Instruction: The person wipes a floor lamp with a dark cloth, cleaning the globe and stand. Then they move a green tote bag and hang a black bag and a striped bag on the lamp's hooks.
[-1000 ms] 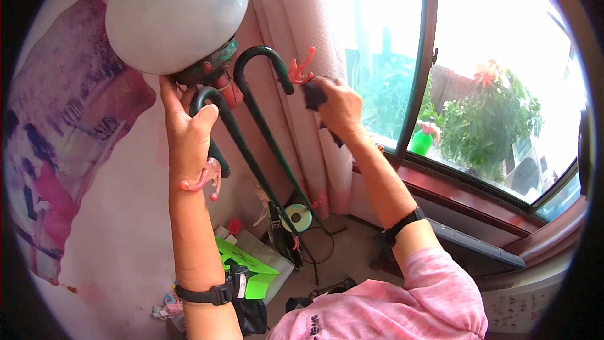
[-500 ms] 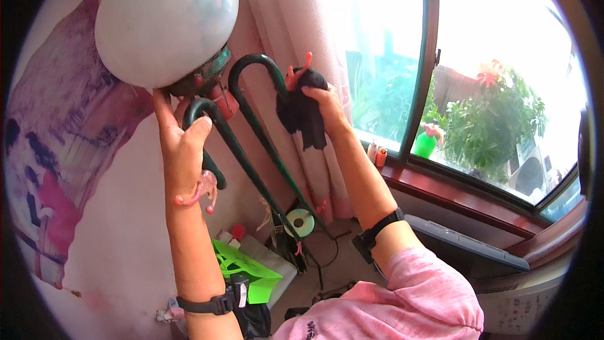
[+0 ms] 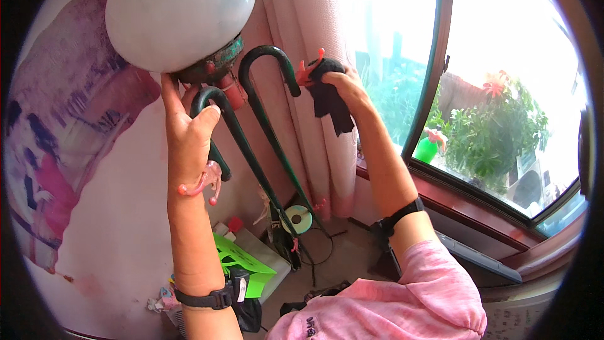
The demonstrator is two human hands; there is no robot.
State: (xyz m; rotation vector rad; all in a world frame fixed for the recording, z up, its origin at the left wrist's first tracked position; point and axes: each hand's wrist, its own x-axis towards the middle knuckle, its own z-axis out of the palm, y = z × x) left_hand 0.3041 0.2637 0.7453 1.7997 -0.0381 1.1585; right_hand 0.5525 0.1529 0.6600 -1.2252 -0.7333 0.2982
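Note:
A floor lamp stand (image 3: 261,119) with dark green curved bars carries a large white globe shade (image 3: 182,16) at upper left. My left hand (image 3: 190,129) is closed around one curved bar, its thumb over the bar and its fingers reaching up toward the neck under the globe. At my left wrist a pink branched piece (image 3: 207,181) shows by that bar's lower end. My right hand (image 3: 347,88) grips a bunched black cloth (image 3: 333,110) just right of the other bar's hooked end. A pinkish-orange curved piece (image 3: 310,70) lies against the cloth; whether it is attached to the bar I cannot tell.
A pink curtain (image 3: 302,0) hangs behind the stand, beside a window (image 3: 425,88) with plants (image 3: 491,126) outside. A picture (image 3: 69,119) covers the left wall. Lower down are a bright green plastic thing (image 3: 251,267) and a round pale-green roll (image 3: 297,219).
My right hand and the black cloth have shifted right, off the hooked end of the bar, which now shows bare. The left hand keeps its hold. The whole view has shifted slightly.

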